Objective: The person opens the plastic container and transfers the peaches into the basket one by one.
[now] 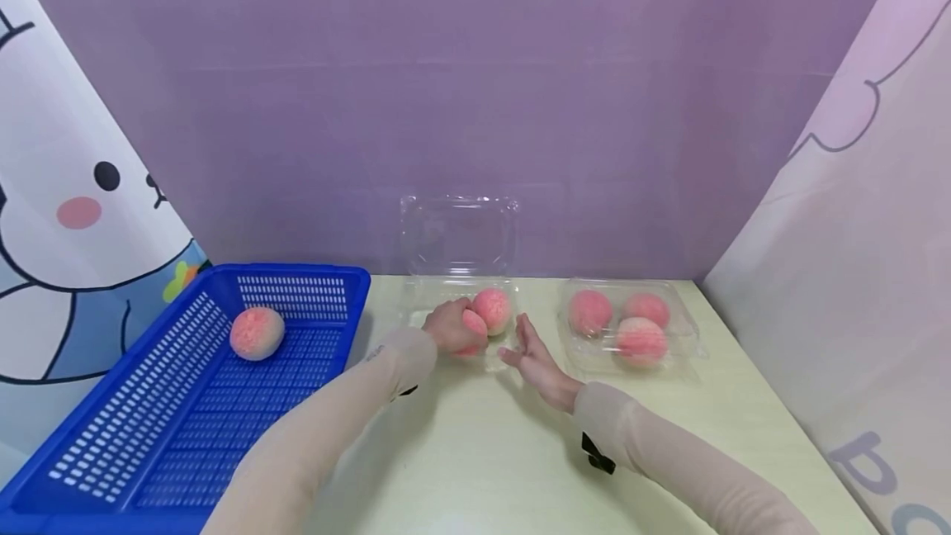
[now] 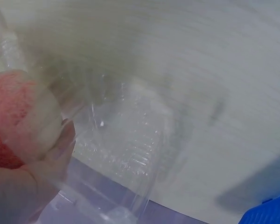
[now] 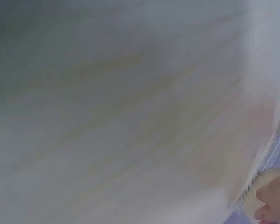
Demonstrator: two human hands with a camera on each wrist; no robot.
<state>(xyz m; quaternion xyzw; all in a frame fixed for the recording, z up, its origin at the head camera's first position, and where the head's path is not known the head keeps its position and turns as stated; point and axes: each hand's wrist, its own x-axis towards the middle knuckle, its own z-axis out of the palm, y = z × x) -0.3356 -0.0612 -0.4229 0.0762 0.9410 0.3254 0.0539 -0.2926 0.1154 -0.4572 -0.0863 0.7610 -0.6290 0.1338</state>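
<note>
Fingers of my left hand (image 1: 448,326) curl round a pink-and-cream peach (image 1: 473,333), low inside a clear plastic clamshell box (image 1: 459,236) whose lid stands up at the back. A second peach (image 1: 492,310) sits in the box just beyond the held one. In the left wrist view the hand's palm and fingers cup the pale side of the peach (image 2: 35,119). My right hand (image 1: 538,366), fingers extended and thumb apart, is at the box's right side with nothing in its grasp. The right wrist view is mostly blurred tabletop.
At right, another clear box (image 1: 594,366) with its lid down holds three peaches (image 1: 642,341). A blue plastic basket (image 1: 355,287) on the left contains one peach (image 1: 257,333). A purple backdrop (image 1: 475,89) rises behind the pale table (image 1: 461,461), with printed panels on both sides.
</note>
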